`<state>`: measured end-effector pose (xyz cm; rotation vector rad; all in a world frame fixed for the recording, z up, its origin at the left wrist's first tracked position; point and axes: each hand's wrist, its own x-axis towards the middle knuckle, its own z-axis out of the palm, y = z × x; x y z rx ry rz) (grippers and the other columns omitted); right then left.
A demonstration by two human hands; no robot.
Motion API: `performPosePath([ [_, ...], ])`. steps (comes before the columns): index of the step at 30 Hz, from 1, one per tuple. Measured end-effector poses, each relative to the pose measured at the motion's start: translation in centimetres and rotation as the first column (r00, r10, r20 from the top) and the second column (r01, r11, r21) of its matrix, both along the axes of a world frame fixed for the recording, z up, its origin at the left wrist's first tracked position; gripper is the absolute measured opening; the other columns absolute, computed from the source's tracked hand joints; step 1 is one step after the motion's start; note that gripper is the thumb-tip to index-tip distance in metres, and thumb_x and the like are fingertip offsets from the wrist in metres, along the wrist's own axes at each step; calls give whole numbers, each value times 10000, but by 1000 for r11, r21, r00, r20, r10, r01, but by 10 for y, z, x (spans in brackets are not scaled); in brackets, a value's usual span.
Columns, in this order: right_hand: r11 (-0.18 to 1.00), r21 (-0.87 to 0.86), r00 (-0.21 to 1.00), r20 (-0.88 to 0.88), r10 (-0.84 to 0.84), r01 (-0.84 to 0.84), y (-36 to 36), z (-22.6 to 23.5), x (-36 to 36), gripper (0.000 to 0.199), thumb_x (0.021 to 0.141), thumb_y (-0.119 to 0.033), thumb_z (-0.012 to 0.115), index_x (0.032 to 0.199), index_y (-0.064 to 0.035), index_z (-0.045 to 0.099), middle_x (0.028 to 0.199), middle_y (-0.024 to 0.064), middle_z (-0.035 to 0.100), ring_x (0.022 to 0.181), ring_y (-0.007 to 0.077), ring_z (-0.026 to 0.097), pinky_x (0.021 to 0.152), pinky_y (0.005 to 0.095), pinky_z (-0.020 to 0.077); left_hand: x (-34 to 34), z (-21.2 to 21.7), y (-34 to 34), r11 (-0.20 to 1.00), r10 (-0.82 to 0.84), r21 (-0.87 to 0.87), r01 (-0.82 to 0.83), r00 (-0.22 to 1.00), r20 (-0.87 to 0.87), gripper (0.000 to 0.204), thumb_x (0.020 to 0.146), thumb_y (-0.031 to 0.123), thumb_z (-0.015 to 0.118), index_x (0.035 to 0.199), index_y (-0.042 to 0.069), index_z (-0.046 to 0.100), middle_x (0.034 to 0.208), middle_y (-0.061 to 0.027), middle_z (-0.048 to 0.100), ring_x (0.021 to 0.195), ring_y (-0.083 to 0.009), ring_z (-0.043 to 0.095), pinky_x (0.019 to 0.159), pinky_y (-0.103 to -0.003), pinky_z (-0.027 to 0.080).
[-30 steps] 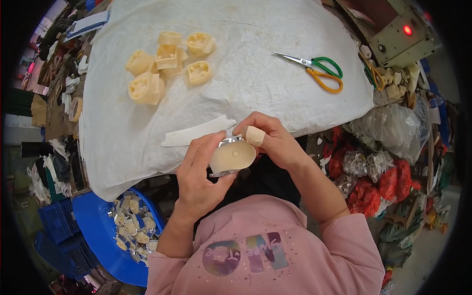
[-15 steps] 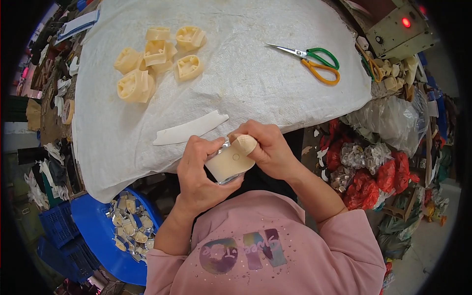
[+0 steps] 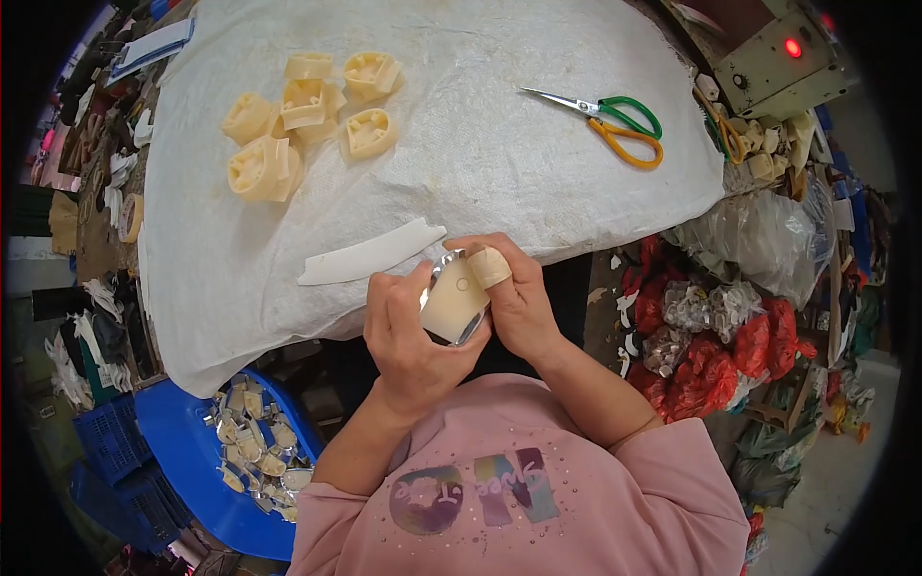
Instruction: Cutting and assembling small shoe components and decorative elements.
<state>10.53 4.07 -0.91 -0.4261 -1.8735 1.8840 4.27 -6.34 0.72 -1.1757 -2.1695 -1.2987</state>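
Just off the near edge of the covered table, a cream block with shiny silver edges [image 3: 453, 305], shaped like a shoe heel, is held between both hands. My left hand [image 3: 408, 331] grips its left side and underside, fingers curled round it. On the right side my right hand [image 3: 519, 302] closes on it, the thumb in a cream cover [image 3: 490, 267] pressing the face near a small round mark. A curved white strip [image 3: 373, 252] lies on the white cloth just beyond my hands. Scissors [image 3: 605, 120] with green and orange handles rest at the far right.
Several hollow cream heel-shaped pieces [image 3: 309, 104] sit at the far left of the white cloth [image 3: 461, 144]. A blue basin [image 3: 187, 451] with several silver-edged cream pieces stands at my lower left. Red plastic bags [image 3: 706, 374] and a metal box with a red light [image 3: 783, 67] are to the right.
The block has turned more upright and moved slightly right. My right thumb has shifted to its upper right corner, and my left hand has moved right with it.
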Motion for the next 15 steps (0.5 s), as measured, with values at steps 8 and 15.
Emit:
performPosePath([
  [8, 914, -377, 989, -36, 145, -148, -7, 8, 9, 362, 939, -200, 416, 1257, -30, 440, 1119, 150, 528, 1015, 209, 524, 877, 298, 411, -3, -7, -6, 999, -23, -24, 23, 1000, 2, 598, 519, 20, 777, 1073, -13, 555, 817, -115, 538, 684, -238, 525, 602, -313, 458],
  [15, 995, 92, 998, -35, 45, -42, -27, 8, 5, 488, 875, -59, 419, 1335, 20, 278, 1285, 178, 374, 1215, 265, 370, 1020, 337, 277, -4, -13, -8, 998, 29, 58, -29, 1000, 6, 511, 506, 48, 796, 991, 41, 634, 820, -91, 514, 685, -218, 508, 575, -296, 443],
])
